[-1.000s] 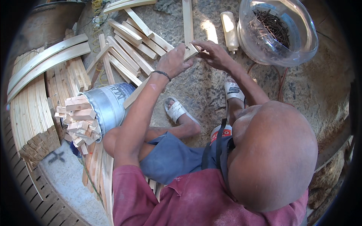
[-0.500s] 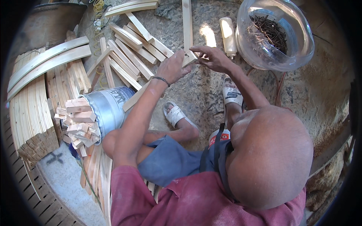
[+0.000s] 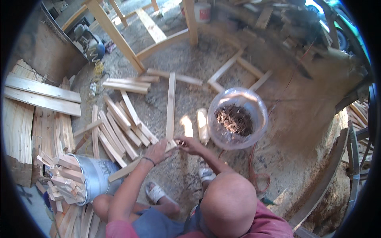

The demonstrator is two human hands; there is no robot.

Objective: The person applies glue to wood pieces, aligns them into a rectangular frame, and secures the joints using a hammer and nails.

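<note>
My left hand (image 3: 156, 153), with a dark band at its wrist, is closed round a squared wooden strip (image 3: 125, 169) near its end. That strip slants up from the silver bucket side, and its end meets the near end of a longer wooden strip (image 3: 171, 107) lying away from me. My right hand (image 3: 190, 146) is at this corner, fingers bent together against the strip's end. Whatever is between those fingers is too small and blurred to make out. Just beyond lies a pale cylindrical object (image 3: 202, 125), beside a clear plastic tub (image 3: 258, 115) holding rusty nails (image 3: 235, 120).
Left of my arm, a silver bucket (image 3: 97, 174) on its side holds short wood blocks (image 3: 65, 178). Loose strips (image 3: 117, 135) and stacked boards (image 3: 20, 119) lie leftward. Farther off are a wooden frame (image 3: 162, 44), joined strips (image 3: 226, 67) and an orange cord (image 3: 252, 174).
The view has swung upward and to the right, bringing the wooden frame and far floor into sight. Both hands stay at the same corner of the strips.
</note>
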